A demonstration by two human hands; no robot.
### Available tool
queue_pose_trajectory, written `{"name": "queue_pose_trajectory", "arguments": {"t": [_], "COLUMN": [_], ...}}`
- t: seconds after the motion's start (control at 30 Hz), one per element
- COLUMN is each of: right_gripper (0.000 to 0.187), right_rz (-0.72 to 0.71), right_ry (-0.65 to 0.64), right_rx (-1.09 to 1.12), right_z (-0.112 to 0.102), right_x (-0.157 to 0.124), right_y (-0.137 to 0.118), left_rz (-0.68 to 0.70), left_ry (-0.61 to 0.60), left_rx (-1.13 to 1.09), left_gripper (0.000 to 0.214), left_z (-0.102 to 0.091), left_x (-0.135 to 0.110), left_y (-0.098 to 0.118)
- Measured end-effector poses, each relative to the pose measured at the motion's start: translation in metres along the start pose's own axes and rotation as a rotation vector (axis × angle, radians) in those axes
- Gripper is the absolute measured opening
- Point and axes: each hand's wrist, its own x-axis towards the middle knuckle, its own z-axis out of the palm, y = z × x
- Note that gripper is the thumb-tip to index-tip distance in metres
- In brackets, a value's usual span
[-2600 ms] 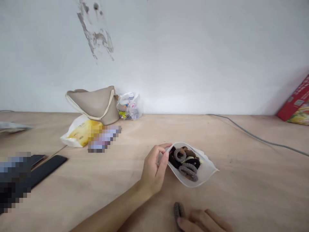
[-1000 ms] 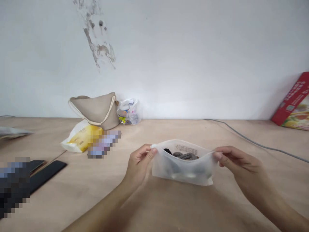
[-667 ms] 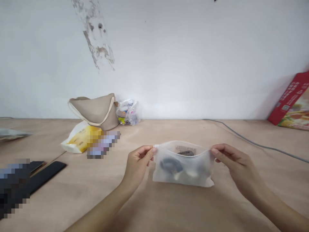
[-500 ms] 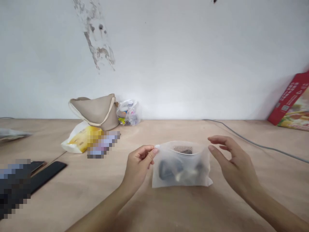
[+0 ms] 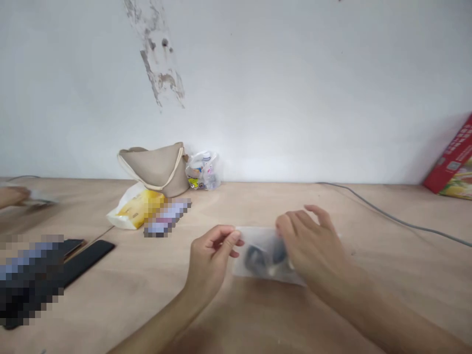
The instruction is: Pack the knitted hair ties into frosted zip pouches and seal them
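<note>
A frosted zip bag (image 5: 254, 268) stands on the wooden table in front of me, with dark and pale items showing dimly through its side. At its upper left corner, my left hand (image 5: 214, 250) pinches the edge between thumb and fingers. My right hand (image 5: 308, 236) lies across the bag's top edge near the middle, fingers curled onto it and one finger raised. It is slightly blurred and hides the bag's right part. The bag's mouth looks flatter, and its contents cannot be made out.
Behind to the left are a beige handbag (image 5: 158, 167), a clear plastic bag (image 5: 204, 172), a yellow tissue pack (image 5: 142, 209) and a blurred-out flat item (image 5: 167, 218). A black slab (image 5: 90, 260) lies nearer. Another person's hand (image 5: 13, 195) shows far left. A grey cable (image 5: 391, 216) and red box (image 5: 450, 164) are right.
My right hand has moved left from beside the bag onto its top edge. The open mouth has flattened. Another person's hand has appeared at far left, and the view has shifted slightly.
</note>
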Motion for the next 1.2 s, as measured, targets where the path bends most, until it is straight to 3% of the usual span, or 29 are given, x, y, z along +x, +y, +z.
{"name": "queue_pose_trajectory", "arguments": {"t": [0.17, 0.23, 0.3, 0.37, 0.43, 0.5, 0.57, 0.73, 0.93, 1.2], "right_gripper": [0.027, 0.026, 0.027, 0.021, 0.02, 0.027, 0.039, 0.073, 0.089, 0.111], "right_rz": [0.068, 0.01, -0.088, -0.09, -0.035, 0.001, -0.003, -0.091, -0.05, 0.075], "right_ry": [0.014, 0.025, 0.015, 0.018, 0.051, 0.069, 0.024, -0.119, -0.148, -0.271], "right_rx": [-0.155, -0.151, -0.054, 0.071, 0.158, 0.193, 0.201, 0.219, 0.328, 0.366], "right_z": [-0.015, -0.022, -0.026, -0.024, -0.017, -0.006, 0.007, 0.034, 0.045, 0.049], "right_x": [-0.049, -0.074, -0.098, -0.112, -0.115, -0.108, -0.099, -0.099, -0.116, -0.125], "right_y": [0.05, 0.054, 0.05, 0.039, 0.024, 0.007, -0.007, -0.021, -0.021, -0.019], "left_rz": [0.04, 0.059, 0.067, 0.072, 0.131, 0.294, 0.469, 0.44, 0.525, 0.386], "left_ry": [0.072, -0.048, -0.256, -0.334, -0.253, -0.283, -0.434, -0.629, -0.657, -0.757], "left_rx": [0.072, 0.179, 0.306, 0.395, 0.496, 0.627, 0.723, 0.904, 0.858, 0.89], "left_gripper": [0.014, 0.015, 0.019, 0.03, 0.035, 0.03, 0.038, 0.05, 0.063, 0.077], "left_z": [-0.015, -0.025, -0.033, -0.035, -0.027, -0.009, 0.013, 0.044, 0.042, 0.031], "left_x": [0.007, 0.003, -0.005, -0.016, -0.029, -0.04, -0.048, -0.056, -0.061, -0.057], "left_y": [-0.005, -0.008, -0.009, -0.008, -0.006, -0.007, -0.011, -0.037, -0.058, -0.064]}}
